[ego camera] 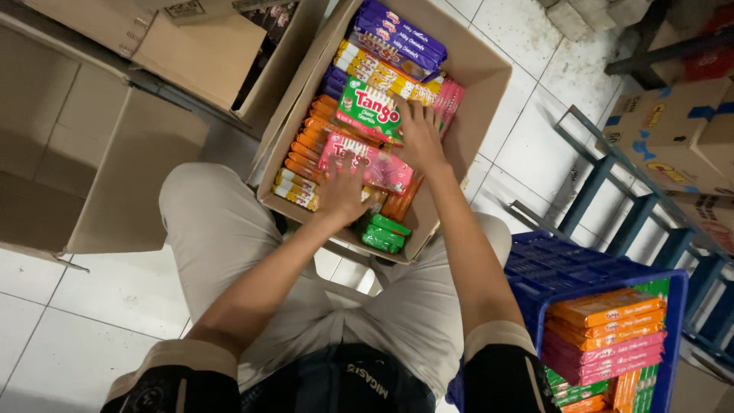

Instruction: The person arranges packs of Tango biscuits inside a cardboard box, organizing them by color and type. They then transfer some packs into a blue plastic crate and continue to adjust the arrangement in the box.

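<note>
An open cardboard box (480,70) rests across my knees, filled with snack packs in purple, yellow, orange, green and pink. My left hand (342,191) lies flat on a pink wafer pack (376,166) near the middle of the box. My right hand (420,134) presses down beside a green wafer pack (369,110), fingers spread over pink packs at the box's right side. Orange packs (312,143) are stacked along the left wall and green packs (384,232) sit at the near edge.
A blue plastic crate (550,268) at my right holds stacked orange, pink and green packs. Large cardboard boxes (115,138) stand at the left. A blue metal rack (650,222) with cartons stands on the white tiled floor at the right.
</note>
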